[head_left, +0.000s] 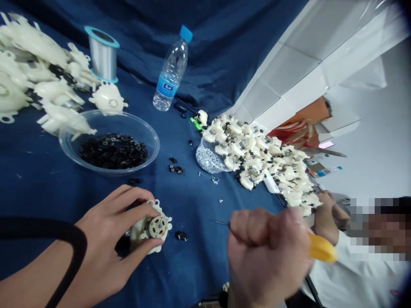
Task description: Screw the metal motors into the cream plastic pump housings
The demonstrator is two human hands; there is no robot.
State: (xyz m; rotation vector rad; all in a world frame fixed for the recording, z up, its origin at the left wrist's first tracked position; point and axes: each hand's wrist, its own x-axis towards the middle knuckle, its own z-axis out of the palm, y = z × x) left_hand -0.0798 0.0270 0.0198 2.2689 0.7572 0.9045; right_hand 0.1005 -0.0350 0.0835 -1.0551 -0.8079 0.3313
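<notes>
Hard at work over blue cloth

Head view: another person in a pale top is at the right. On the cloth's near side, the left hand pinches a cream housing, motor end up; the right hand grips a yellow-handled screwdriver crosswise, tip leftward. A clear bowl holds black parts; a smaller tub, screws.

Ahead of me a clear bottle with a blue cap and label stands on the blue cloth. To its left I see a silver spool with turquoise rims, set upright. Off to my right are an orange box, some red strips just beside it, and a co-worker's white shirt.
</notes>
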